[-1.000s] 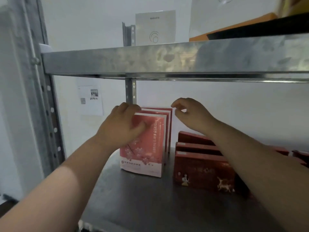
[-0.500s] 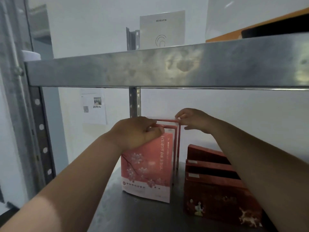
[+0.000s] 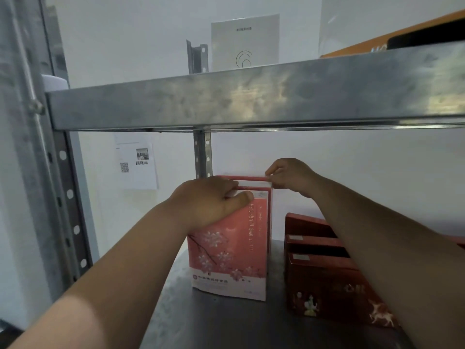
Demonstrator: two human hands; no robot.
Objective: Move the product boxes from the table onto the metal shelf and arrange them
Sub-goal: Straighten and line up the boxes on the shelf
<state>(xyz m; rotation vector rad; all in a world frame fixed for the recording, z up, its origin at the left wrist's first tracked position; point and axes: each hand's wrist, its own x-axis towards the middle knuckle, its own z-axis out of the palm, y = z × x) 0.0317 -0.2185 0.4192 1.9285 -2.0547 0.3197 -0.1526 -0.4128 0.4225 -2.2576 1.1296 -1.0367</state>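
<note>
Head view — left grip (image 3: 208, 205) clasps pink boxes (image 3: 226, 260) at top; right grip (image 3: 292, 176) pinches rear corner.

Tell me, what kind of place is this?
Probably a storeroom: a metal shelf holds upright pink boxes and rows of red boxes, and a printed notice is stuck on the wall.

left hand (image 3: 208, 202): shifted atop pink boxes (image 3: 231, 253) | right hand (image 3: 294, 176): now pinches rear corner (hovered before)

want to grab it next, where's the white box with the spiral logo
In the head view, the white box stands upright on the upper shelf, right of the rear post, above the pink boxes.
</note>
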